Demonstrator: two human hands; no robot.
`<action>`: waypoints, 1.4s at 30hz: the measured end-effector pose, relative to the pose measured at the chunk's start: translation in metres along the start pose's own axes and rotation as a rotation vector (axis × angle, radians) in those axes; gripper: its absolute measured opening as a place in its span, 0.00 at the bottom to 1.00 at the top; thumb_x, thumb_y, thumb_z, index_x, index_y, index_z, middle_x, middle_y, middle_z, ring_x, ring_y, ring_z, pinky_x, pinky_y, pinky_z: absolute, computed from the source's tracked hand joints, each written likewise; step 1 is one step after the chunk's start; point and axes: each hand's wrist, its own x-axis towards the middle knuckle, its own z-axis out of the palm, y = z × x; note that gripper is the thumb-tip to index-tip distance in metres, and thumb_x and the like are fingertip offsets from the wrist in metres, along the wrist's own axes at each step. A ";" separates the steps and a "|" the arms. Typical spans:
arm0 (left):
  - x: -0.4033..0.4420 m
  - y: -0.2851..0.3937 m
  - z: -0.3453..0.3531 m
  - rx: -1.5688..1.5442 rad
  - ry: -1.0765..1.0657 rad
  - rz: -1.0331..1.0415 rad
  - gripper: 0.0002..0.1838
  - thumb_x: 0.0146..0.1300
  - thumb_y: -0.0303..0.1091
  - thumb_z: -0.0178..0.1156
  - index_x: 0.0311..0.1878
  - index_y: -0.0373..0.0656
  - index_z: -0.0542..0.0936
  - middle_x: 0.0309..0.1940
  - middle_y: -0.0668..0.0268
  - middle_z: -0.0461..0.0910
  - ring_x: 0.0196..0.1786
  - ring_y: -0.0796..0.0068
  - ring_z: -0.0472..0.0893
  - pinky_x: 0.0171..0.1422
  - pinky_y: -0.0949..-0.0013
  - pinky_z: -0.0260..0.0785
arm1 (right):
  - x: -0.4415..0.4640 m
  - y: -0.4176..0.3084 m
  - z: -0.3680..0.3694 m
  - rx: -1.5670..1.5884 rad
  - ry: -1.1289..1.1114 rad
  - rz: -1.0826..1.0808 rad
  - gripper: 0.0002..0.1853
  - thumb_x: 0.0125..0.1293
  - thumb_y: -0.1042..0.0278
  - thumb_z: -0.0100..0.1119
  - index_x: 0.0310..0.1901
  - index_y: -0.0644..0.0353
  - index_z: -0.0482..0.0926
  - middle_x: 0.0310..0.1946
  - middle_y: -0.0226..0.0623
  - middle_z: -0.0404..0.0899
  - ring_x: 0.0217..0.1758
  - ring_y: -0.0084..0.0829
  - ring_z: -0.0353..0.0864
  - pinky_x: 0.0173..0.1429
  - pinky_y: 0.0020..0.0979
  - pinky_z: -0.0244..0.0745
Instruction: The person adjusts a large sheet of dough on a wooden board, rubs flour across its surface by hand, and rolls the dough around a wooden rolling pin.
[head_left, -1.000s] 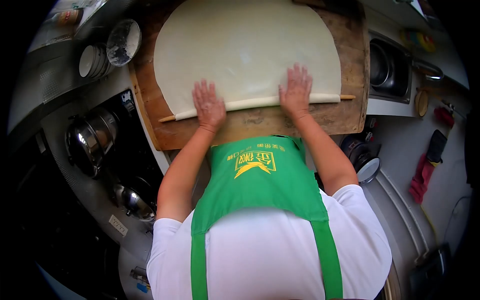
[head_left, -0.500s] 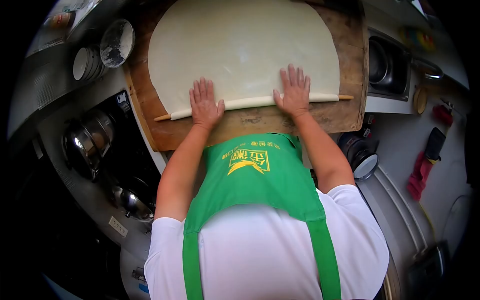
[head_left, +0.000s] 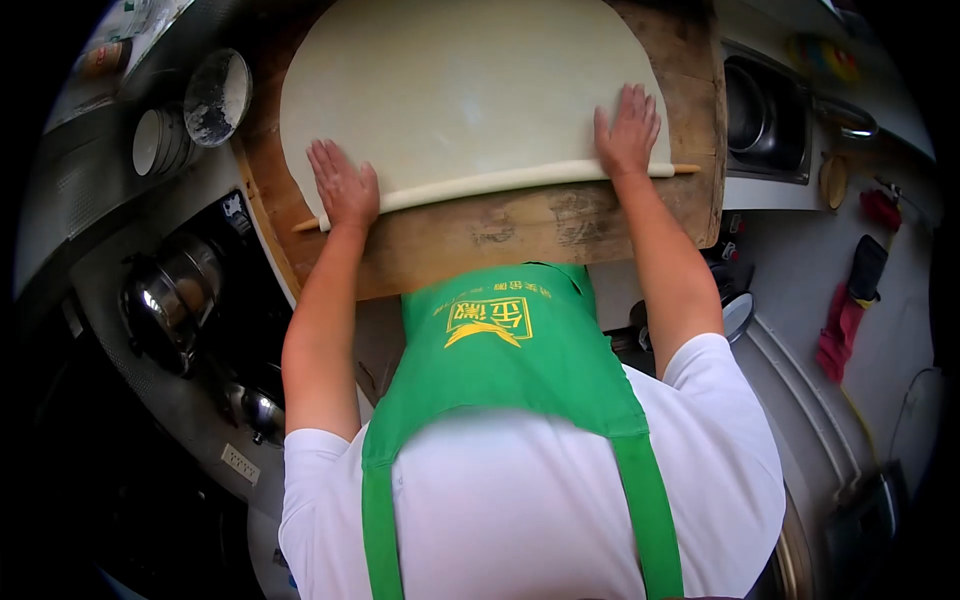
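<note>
A large, thin sheet of dough covers most of the wooden board. Its near edge is wound around a rolling pin, whose bare wooden tip sticks out at the right and another at the left. My left hand lies over the wrapped pin near its left end, fingers stretched forward onto the dough. Towards the right end, my right hand rests in the same way, palm down with fingers extended. Both hands are open and press from above without wrapping round the pin.
A floury bowl and stacked white bowls stand left of the board. To the right is a sink with a pan in it. Shiny metal pots sit at the lower left. A red and black glove hangs at the right.
My hands have moved apart along the pin, left hand towards the left end and right hand towards the right. The wrapped pin sits slightly farther from my body.
</note>
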 end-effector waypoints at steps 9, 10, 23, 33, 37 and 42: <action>-0.077 -0.030 0.003 0.041 -0.092 0.020 0.46 0.67 0.44 0.55 0.82 0.25 0.55 0.84 0.37 0.49 0.88 0.38 0.44 0.90 0.44 0.38 | -0.068 0.043 -0.004 -0.060 -0.053 -0.096 0.38 0.74 0.43 0.53 0.80 0.55 0.63 0.83 0.50 0.57 0.87 0.56 0.48 0.87 0.58 0.38; -0.054 -0.033 0.005 0.042 -0.090 0.024 0.46 0.67 0.44 0.55 0.82 0.25 0.55 0.84 0.37 0.49 0.88 0.38 0.44 0.90 0.44 0.38 | -0.042 0.039 -0.001 -0.046 0.002 -0.066 0.39 0.73 0.43 0.54 0.80 0.55 0.63 0.82 0.50 0.58 0.87 0.55 0.49 0.87 0.59 0.39; -0.056 0.025 0.012 0.132 -0.090 0.572 0.28 0.62 0.48 0.70 0.58 0.39 0.77 0.83 0.48 0.57 0.86 0.43 0.53 0.89 0.41 0.43 | -0.074 -0.046 -0.027 0.249 -0.137 -0.673 0.29 0.51 0.60 0.80 0.56 0.50 0.81 0.50 0.35 0.78 0.58 0.41 0.78 0.63 0.45 0.73; -0.128 0.009 0.006 0.102 -0.204 0.650 0.24 0.65 0.40 0.64 0.61 0.38 0.77 0.82 0.47 0.60 0.85 0.44 0.56 0.90 0.43 0.45 | -0.131 -0.025 -0.024 0.277 -0.379 -0.694 0.28 0.50 0.64 0.80 0.55 0.48 0.84 0.49 0.34 0.81 0.57 0.40 0.80 0.62 0.45 0.75; -0.176 0.017 0.006 0.236 -0.114 0.759 0.37 0.69 0.45 0.58 0.77 0.33 0.68 0.83 0.46 0.58 0.87 0.44 0.53 0.90 0.43 0.43 | -0.172 -0.034 -0.036 0.222 -0.262 -0.746 0.31 0.59 0.58 0.74 0.65 0.50 0.80 0.71 0.43 0.72 0.78 0.48 0.66 0.78 0.61 0.61; -0.136 0.063 0.027 0.114 -0.172 0.588 0.46 0.71 0.60 0.54 0.79 0.31 0.64 0.84 0.44 0.54 0.88 0.44 0.49 0.90 0.42 0.37 | -0.152 -0.070 -0.008 0.074 -0.277 -0.642 0.38 0.71 0.41 0.58 0.78 0.48 0.68 0.82 0.43 0.60 0.86 0.51 0.52 0.83 0.69 0.46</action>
